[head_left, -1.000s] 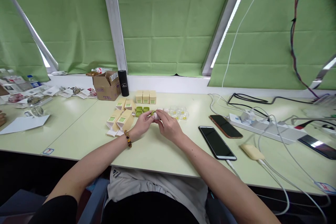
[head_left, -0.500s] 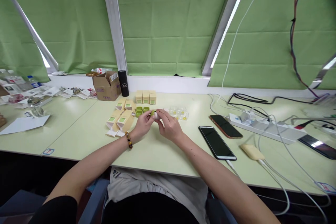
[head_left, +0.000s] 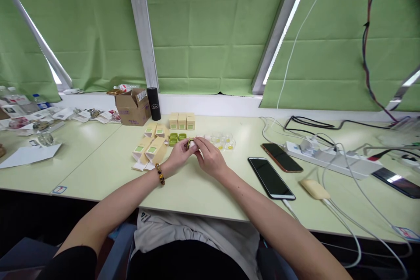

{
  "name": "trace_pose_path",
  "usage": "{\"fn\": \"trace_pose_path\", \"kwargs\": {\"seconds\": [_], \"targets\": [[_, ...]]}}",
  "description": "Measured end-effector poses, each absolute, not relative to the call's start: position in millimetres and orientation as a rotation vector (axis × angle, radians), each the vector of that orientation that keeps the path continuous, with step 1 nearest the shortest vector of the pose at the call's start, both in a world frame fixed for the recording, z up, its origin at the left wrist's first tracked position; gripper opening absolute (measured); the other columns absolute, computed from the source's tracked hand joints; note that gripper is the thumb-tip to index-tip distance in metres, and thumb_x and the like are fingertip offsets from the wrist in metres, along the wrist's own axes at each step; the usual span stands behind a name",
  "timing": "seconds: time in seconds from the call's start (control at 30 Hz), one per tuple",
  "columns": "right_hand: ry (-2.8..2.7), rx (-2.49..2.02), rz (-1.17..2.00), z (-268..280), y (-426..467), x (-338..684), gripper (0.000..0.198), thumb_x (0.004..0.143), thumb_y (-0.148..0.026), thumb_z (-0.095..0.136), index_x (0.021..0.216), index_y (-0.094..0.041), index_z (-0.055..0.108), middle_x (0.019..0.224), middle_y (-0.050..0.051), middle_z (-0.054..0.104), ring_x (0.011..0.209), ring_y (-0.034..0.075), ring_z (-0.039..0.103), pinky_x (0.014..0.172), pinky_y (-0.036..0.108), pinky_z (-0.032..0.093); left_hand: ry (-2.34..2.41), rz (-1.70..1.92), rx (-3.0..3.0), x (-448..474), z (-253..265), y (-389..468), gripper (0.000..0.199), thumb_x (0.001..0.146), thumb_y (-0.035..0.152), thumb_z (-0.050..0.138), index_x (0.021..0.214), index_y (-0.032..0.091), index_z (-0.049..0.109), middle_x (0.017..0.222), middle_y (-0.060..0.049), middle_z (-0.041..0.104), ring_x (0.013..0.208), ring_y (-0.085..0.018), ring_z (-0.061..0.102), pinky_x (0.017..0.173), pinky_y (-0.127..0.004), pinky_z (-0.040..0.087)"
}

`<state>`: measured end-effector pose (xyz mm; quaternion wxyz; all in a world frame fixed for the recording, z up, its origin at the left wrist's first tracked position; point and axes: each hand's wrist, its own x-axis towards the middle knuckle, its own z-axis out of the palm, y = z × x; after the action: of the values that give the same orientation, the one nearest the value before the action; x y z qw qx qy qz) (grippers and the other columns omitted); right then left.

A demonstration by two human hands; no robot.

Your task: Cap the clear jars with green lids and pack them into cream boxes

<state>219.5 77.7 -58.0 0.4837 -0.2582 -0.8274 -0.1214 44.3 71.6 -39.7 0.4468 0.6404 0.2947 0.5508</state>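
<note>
Over the table (head_left: 197, 192), both my hands meet around a small white-and-green piece (head_left: 191, 143), whose exact kind the fingers hide. My left hand (head_left: 178, 155), with a beaded bracelet (head_left: 160, 174) on its wrist, is closed on the green side. The fingertips of my right hand (head_left: 211, 156) pinch its white side. Just beyond my left hand sit several small green square containers (head_left: 173, 141). Past my right hand lie clear round plastic pieces (head_left: 221, 141) with yellow centres. Pale yellow boxes (head_left: 155, 150) with green labels stand left of my left hand.
Three more yellow boxes (head_left: 182, 121) stand farther back, near a black cylinder (head_left: 153, 103) and an open cardboard box (head_left: 133, 108). To the right are a white-framed phone (head_left: 271, 178), a dark phone (head_left: 282, 157), a power strip (head_left: 334, 160) and loose cables.
The white-and-green piece has turned slightly between my fingers, and a dark gap or edge now shows on its green side. My hands stay in nearly the same place.
</note>
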Motion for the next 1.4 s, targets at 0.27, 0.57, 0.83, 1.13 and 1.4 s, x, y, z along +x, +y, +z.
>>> {"fn": "trace_pose_path", "kwargs": {"seconds": [0.27,0.57,0.83,1.13,1.4], "targets": [[-1.99,-0.63,-0.287,-63,82,219,0.045,0.108,-0.024,0.053,0.153,-0.02,0.056,0.135,0.019,0.073,0.125,0.033,0.073,0.103,0.052,0.066,0.746,1.353,1.558,42,-45,76,0.053,0.085,0.06,0.083,0.102,0.012,0.071,0.091,-0.006,0.069,0.083,-0.016,0.062,0.077,-0.028,0.05],[-1.96,-0.642,-0.162,-62,81,219,0.051,0.108,-0.027,0.055,0.159,-0.025,0.046,0.136,0.017,0.071,0.119,0.032,0.073,0.098,0.052,0.066,0.739,1.368,1.54,43,-46,75,0.052,0.086,0.06,0.082,0.103,0.012,0.074,0.095,-0.01,0.075,0.089,-0.02,0.069,0.081,-0.03,0.056],[-1.876,-0.728,0.028,-63,80,220,0.052,0.1,-0.031,0.066,0.148,-0.026,0.048,0.127,0.014,0.072,0.096,0.028,0.072,0.085,0.05,0.064,0.696,1.268,1.422,42,-49,79,0.07,0.083,0.076,0.076,0.105,0.01,0.075,0.106,-0.015,0.078,0.09,-0.023,0.075,0.086,-0.038,0.064],[-1.651,-0.636,0.451,-52,68,214,0.052,0.099,-0.036,0.067,0.141,-0.029,0.038,0.124,0.012,0.067,0.111,0.027,0.069,0.101,0.05,0.061,0.739,1.272,1.495,39,-45,72,0.065,0.094,0.073,0.064,0.117,0.014,0.076,0.108,-0.014,0.075,0.095,-0.023,0.072,0.077,-0.032,0.061],[-1.68,-0.648,0.488,-52,71,215,0.057,0.097,-0.037,0.071,0.143,-0.029,0.039,0.12,0.011,0.071,0.111,0.026,0.071,0.103,0.051,0.06,0.566,1.212,1.281,33,-42,74,0.046,0.086,0.033,0.082,0.128,0.016,0.074,0.122,-0.014,0.075,0.099,-0.023,0.073,0.094,-0.04,0.061]]}}
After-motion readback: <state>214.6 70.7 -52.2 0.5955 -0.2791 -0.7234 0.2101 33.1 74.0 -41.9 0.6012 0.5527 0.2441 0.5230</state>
